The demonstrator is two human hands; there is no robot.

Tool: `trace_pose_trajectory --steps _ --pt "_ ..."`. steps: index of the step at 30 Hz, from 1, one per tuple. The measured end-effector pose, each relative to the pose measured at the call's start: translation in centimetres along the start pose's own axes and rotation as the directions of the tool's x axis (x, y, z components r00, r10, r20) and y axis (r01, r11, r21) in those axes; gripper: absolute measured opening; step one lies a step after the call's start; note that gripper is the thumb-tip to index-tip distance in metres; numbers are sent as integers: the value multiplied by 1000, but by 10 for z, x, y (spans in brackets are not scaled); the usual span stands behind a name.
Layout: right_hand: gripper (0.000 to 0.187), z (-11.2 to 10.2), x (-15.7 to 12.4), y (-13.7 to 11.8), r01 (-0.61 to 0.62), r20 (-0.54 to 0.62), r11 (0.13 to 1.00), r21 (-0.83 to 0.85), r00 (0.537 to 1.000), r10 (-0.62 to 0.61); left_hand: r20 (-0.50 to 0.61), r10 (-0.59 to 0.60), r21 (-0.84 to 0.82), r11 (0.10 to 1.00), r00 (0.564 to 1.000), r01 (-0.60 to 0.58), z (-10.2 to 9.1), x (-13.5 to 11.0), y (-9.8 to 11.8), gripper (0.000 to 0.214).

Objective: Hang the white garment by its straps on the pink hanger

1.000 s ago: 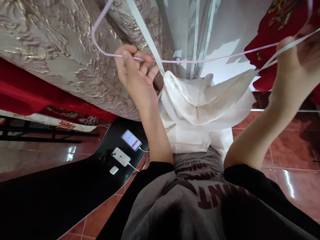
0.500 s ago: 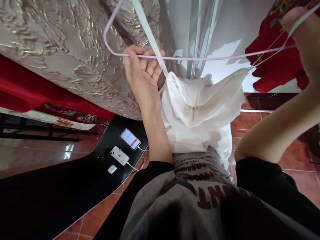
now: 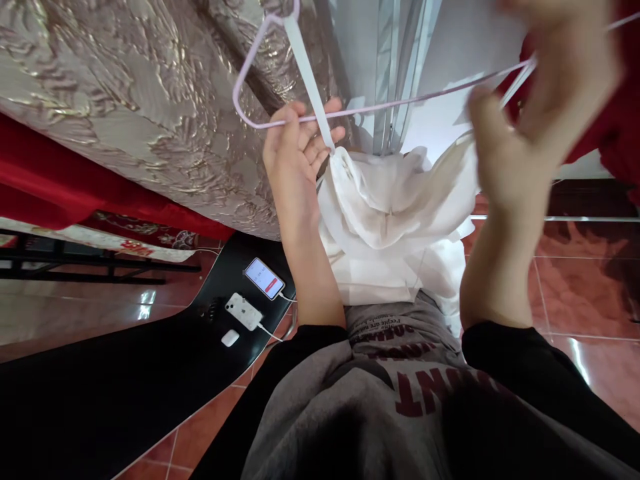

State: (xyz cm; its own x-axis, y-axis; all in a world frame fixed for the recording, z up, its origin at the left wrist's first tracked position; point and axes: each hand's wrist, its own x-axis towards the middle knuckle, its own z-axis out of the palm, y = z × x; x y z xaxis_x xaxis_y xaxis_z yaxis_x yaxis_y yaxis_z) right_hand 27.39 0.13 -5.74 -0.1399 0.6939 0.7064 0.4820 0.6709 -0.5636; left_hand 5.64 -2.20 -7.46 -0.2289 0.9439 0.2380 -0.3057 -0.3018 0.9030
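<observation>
A thin pale pink hanger [image 3: 400, 103] is held up in front of me. My left hand [image 3: 295, 150] grips its lower bar near the left end, fingers curled over the wire. A white garment [image 3: 395, 220] hangs from it by a white strap [image 3: 310, 73] looped over the hanger's left shoulder. My right hand [image 3: 530, 127] is raised by the hanger's right end, blurred by motion, its fingers around the other white strap [image 3: 517, 80].
Embossed gold curtain fabric [image 3: 125, 100] hangs at the left, red cloth [image 3: 615, 100] at the right. A black table [image 3: 125, 380] below holds two phones [image 3: 253, 293] on cables and a small white case [image 3: 230, 338]. Red floor tiles [image 3: 575, 287] lie beneath.
The hanger has tilted, its right end rising. My right hand has swung from the far right edge in toward the centre with the strap. My left hand has shifted slightly right.
</observation>
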Motion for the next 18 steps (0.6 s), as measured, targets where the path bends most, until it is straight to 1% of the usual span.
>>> trace_pose_trajectory --steps 1,2,3,4,6,7,8,10,12,14,16,17,18 --pt "38 7 -3 1 69 71 997 -44 995 -65 38 -9 32 999 999 7 -3 -3 1 21" --pt "39 14 -6 4 110 132 990 -84 986 -99 66 -13 62 998 998 9 -8 -5 3 22" --pt "38 20 -10 8 113 157 987 -116 983 -95 83 -16 95 995 996 8 -13 -8 5 21" --pt "36 25 -14 12 89 137 987 -135 988 -70 88 -13 130 992 996 1 -19 -12 8 21" --pt "27 31 -23 19 75 -1 987 -145 997 -76 86 -7 202 979 996 -10 -28 -19 17 24" --pt "24 33 -26 20 79 -70 987 -142 994 -89 91 -7 231 973 996 -14 -30 -22 23 27" --pt "23 34 -29 19 83 -116 987 -138 988 -100 97 -4 243 970 995 -19 -30 -25 30 30" --pt "23 36 -33 15 86 -135 988 -130 985 -104 128 0 200 979 992 -26 -24 -30 46 35" --pt "24 37 -35 10 81 -116 989 -121 989 -95 169 7 105 994 986 -25 -13 -31 64 40" --pt "26 38 -35 7 67 -97 990 -120 992 -79 182 31 9 999 983 -33 -6 -27 76 51" --pt "27 37 -35 7 45 -82 991 -126 995 -56 133 92 -66 994 987 -83 -7 -20 78 62" --pt "27 37 -36 8 34 -75 991 -127 996 -44 73 145 -95 986 987 -138 -12 -16 74 63" --pt "27 36 -36 9 24 -72 992 -125 997 -34 -4 182 -112 977 983 -181 -17 -12 68 59"
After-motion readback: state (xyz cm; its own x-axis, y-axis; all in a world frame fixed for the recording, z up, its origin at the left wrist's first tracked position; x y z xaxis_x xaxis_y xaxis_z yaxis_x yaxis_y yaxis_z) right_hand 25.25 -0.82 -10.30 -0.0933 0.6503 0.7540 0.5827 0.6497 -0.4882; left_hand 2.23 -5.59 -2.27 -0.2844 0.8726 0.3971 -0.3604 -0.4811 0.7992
